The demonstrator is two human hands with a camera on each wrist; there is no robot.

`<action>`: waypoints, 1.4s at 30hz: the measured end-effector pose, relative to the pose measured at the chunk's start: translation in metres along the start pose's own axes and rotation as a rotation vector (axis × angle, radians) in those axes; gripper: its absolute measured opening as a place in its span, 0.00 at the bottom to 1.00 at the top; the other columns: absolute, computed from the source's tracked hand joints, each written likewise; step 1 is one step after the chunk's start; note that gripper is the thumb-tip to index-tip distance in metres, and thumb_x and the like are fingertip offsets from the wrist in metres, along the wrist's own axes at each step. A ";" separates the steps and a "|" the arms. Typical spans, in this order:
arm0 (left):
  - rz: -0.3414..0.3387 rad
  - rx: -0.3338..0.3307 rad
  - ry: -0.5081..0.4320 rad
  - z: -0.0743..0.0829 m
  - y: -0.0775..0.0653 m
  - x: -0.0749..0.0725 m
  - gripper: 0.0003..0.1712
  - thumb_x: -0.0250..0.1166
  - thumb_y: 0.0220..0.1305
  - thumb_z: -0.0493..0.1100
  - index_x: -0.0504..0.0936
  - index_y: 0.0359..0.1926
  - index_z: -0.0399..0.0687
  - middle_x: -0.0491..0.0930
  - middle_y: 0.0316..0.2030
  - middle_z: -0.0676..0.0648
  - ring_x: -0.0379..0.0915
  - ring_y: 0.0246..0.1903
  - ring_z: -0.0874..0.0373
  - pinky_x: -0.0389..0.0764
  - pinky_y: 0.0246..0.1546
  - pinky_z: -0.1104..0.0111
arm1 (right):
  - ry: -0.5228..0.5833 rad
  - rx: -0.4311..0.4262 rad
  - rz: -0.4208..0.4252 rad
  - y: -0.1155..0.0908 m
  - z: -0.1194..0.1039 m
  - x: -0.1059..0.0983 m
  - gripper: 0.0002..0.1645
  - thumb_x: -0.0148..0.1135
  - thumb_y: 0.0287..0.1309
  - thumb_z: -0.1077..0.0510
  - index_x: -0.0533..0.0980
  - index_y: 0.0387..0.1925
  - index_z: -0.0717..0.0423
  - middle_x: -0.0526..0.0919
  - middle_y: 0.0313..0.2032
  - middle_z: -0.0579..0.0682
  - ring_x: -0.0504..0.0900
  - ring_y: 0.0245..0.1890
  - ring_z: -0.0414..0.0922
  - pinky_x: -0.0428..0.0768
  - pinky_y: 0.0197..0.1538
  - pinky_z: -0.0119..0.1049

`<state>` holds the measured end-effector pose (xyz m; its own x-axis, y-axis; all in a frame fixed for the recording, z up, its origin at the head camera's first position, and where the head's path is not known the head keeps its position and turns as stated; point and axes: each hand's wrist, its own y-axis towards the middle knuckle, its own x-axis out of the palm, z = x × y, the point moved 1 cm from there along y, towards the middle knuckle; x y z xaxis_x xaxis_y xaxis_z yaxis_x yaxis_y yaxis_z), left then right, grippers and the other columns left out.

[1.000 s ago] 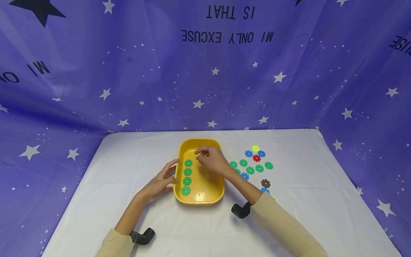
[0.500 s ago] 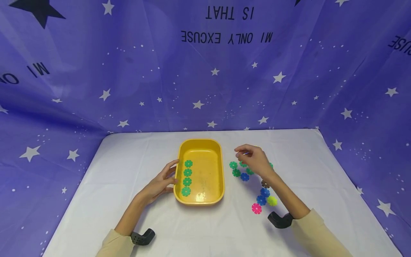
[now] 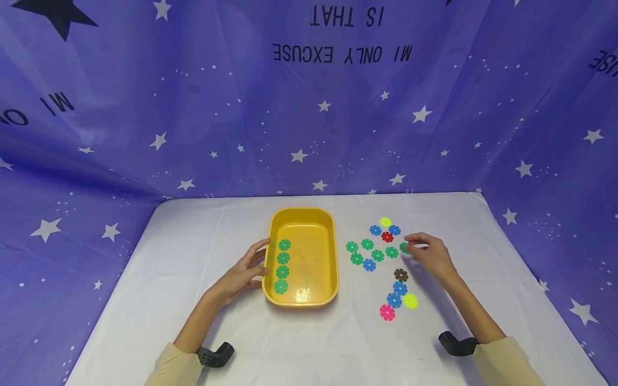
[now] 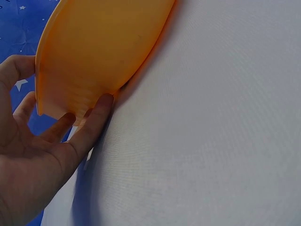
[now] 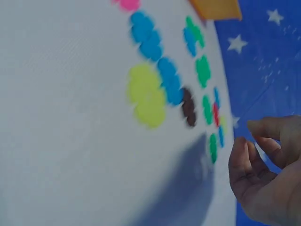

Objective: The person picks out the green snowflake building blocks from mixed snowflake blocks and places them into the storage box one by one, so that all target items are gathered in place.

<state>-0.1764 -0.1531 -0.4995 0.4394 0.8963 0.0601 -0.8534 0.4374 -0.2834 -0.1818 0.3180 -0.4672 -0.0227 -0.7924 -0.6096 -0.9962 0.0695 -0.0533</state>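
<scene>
My left hand (image 3: 238, 276) holds the left wall of a yellow plastic tray (image 3: 333, 257); in the left wrist view its fingers (image 4: 96, 120) meet the tray's outer side and rim. Inside the tray, along the left, lies a column of several green notched discs (image 3: 282, 258). Over the table to the right, my right hand (image 3: 432, 257) has its fingertips at the rightmost green disc (image 3: 404, 247), partly covering it. In the right wrist view a gap shows between thumb and fingers, with nothing in it.
Several other green discs (image 3: 377, 255) lie right of the tray. A red disc (image 3: 387, 237) sits among blue discs and a yellow disc (image 3: 385, 222) farther back. Nearer are a brown disc (image 3: 401, 275), blue discs (image 3: 399, 288), a yellow-green disc (image 3: 410, 301) and a pink disc (image 3: 387, 312).
My right hand has moved from above the tray rightward, across the loose discs, to the rightmost green one. The left hand and the tray have stayed in place.
</scene>
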 end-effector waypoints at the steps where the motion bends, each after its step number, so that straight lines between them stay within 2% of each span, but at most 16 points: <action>1: 0.000 0.000 0.002 0.000 0.000 0.000 0.46 0.59 0.63 0.35 0.50 0.78 0.63 0.43 0.77 0.40 0.51 0.71 0.36 0.78 0.55 0.49 | -0.003 0.017 0.003 0.001 0.006 -0.001 0.21 0.60 0.67 0.60 0.76 0.58 0.66 0.79 0.52 0.64 0.83 0.43 0.56 0.84 0.39 0.37; 5: 0.003 0.000 0.004 0.000 0.000 0.000 0.46 0.59 0.63 0.35 0.50 0.78 0.63 0.43 0.77 0.40 0.52 0.71 0.36 0.78 0.55 0.49 | -0.027 0.055 0.011 0.005 0.025 0.000 0.22 0.62 0.64 0.61 0.76 0.58 0.66 0.79 0.49 0.62 0.81 0.42 0.52 0.82 0.35 0.32; 8: 0.005 -0.005 0.004 0.000 0.000 0.000 0.46 0.59 0.63 0.35 0.51 0.78 0.63 0.44 0.77 0.41 0.53 0.71 0.36 0.78 0.55 0.49 | -0.062 0.072 0.013 0.008 0.034 0.002 0.24 0.64 0.63 0.60 0.75 0.59 0.64 0.80 0.46 0.59 0.77 0.43 0.52 0.79 0.37 0.32; 15: 0.006 -0.008 0.001 0.000 0.000 0.000 0.46 0.59 0.63 0.36 0.51 0.78 0.63 0.44 0.77 0.40 0.55 0.70 0.36 0.78 0.55 0.49 | -0.091 0.085 0.004 0.014 0.046 0.005 0.27 0.65 0.64 0.56 0.74 0.61 0.64 0.78 0.43 0.57 0.73 0.45 0.54 0.72 0.46 0.43; 18: 0.003 -0.006 0.001 0.000 0.000 0.000 0.46 0.59 0.63 0.36 0.50 0.78 0.62 0.43 0.77 0.40 0.55 0.70 0.35 0.78 0.55 0.50 | -0.102 0.080 -0.002 0.016 0.046 0.006 0.29 0.66 0.63 0.55 0.73 0.61 0.65 0.77 0.40 0.57 0.72 0.43 0.54 0.71 0.45 0.43; 26: -0.003 0.002 -0.005 -0.001 0.000 0.000 0.46 0.58 0.63 0.35 0.50 0.78 0.62 0.42 0.77 0.39 0.54 0.70 0.35 0.78 0.55 0.49 | -0.150 0.096 -0.011 0.019 0.041 0.007 0.28 0.67 0.61 0.56 0.74 0.60 0.65 0.75 0.34 0.53 0.72 0.37 0.51 0.71 0.37 0.38; 35: 0.007 -0.007 0.000 -0.001 -0.001 -0.001 0.46 0.59 0.63 0.36 0.51 0.78 0.64 0.43 0.77 0.40 0.57 0.69 0.35 0.78 0.55 0.49 | -0.150 0.103 -0.028 0.023 0.041 0.006 0.24 0.67 0.60 0.56 0.75 0.54 0.65 0.75 0.33 0.52 0.72 0.32 0.48 0.72 0.34 0.37; 42: 0.001 -0.003 -0.003 0.000 0.000 -0.001 0.46 0.59 0.63 0.36 0.51 0.78 0.63 0.43 0.77 0.40 0.56 0.70 0.35 0.78 0.55 0.50 | -0.103 0.125 -0.016 0.022 0.039 0.006 0.16 0.60 0.66 0.59 0.76 0.50 0.65 0.79 0.37 0.56 0.77 0.31 0.46 0.78 0.31 0.32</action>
<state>-0.1763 -0.1538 -0.4995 0.4378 0.8969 0.0627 -0.8530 0.4364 -0.2862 -0.2001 0.3385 -0.5024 0.0087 -0.7283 -0.6852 -0.9779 0.1370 -0.1580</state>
